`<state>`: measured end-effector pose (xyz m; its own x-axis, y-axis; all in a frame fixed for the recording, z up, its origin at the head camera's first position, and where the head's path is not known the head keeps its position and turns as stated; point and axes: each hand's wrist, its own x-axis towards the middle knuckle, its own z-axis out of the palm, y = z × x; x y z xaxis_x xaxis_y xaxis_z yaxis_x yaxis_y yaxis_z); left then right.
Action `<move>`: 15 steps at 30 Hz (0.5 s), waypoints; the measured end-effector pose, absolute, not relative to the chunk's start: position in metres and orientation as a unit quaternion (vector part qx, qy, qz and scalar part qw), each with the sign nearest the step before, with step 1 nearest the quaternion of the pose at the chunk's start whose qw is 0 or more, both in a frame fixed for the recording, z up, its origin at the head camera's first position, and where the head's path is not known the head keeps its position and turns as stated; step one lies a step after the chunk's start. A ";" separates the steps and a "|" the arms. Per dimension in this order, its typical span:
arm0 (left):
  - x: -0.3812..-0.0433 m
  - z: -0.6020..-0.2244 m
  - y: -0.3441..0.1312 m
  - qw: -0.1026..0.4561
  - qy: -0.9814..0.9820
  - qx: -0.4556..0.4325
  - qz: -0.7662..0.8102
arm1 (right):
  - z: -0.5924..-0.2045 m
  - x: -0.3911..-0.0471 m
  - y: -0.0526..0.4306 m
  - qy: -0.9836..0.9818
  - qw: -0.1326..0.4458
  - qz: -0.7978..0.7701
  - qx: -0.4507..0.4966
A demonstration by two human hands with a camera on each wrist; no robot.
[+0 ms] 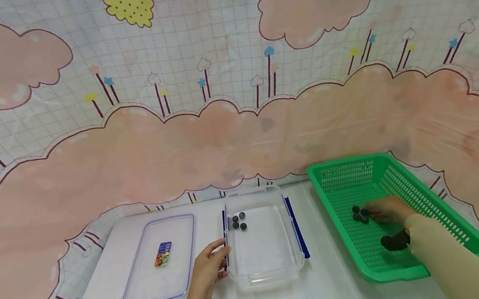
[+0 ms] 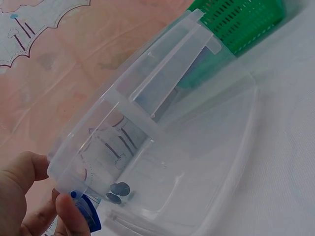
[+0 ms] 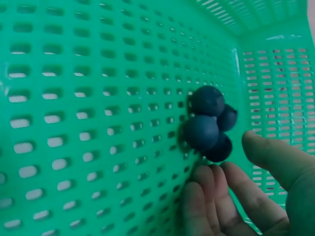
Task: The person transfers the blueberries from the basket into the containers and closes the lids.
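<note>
A clear plastic box (image 1: 275, 257) with blue side latches stands uncovered on the table, several blueberries (image 1: 236, 224) at its left side. My left hand (image 1: 209, 265) grips the box's left edge, fingers around the rim and near the blue latch (image 2: 88, 212). Inside the green basket (image 1: 343, 229), my right hand (image 1: 388, 210) reaches down beside a cluster of blueberries (image 3: 203, 132). In the right wrist view its thumb and fingers stand apart just by the cluster, with nothing held between them. Whether a fingertip touches the lowest berry I cannot tell.
On the left lies a clear lid (image 1: 148, 285) with a purple-blue border and a small colourful label (image 1: 163, 254). A white cloth (image 1: 328, 288) covers the table. Behind hangs a patterned curtain (image 1: 203, 149). The basket's raised walls surround my right hand.
</note>
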<state>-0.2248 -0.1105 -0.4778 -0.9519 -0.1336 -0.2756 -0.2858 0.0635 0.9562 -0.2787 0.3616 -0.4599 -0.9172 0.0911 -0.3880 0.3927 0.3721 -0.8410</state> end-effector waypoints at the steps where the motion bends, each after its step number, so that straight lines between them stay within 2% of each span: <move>1: -0.225 -0.478 -0.111 0.057 0.727 -0.145 0.669 | -0.460 -0.279 0.361 0.820 0.137 -0.536 0.148; 15: -0.224 -0.478 -0.111 0.058 0.723 -0.144 0.673 | -0.459 -0.276 0.354 0.835 0.127 -0.518 0.134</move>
